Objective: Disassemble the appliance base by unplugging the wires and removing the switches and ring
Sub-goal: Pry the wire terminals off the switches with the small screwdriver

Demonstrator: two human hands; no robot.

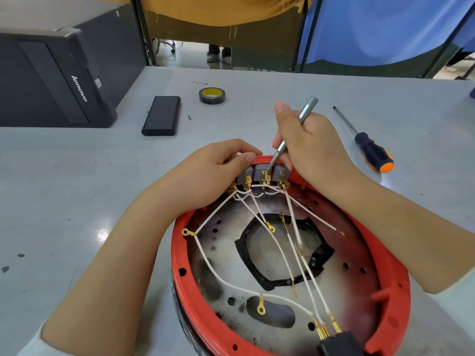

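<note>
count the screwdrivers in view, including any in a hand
2. A slim silver screwdriver is gripped in the right hand, tip at the switch terminals; an orange-and-black screwdriver lies on the table to the right.

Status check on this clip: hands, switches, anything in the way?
Left hand grips the switches at the red base rim. Right hand holds a metal tool, tip at a terminal. White wires plugged in. Nothing blocking.

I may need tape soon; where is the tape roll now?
In the head view, the tape roll lies on the table, far side, right of the black power bank.
</note>
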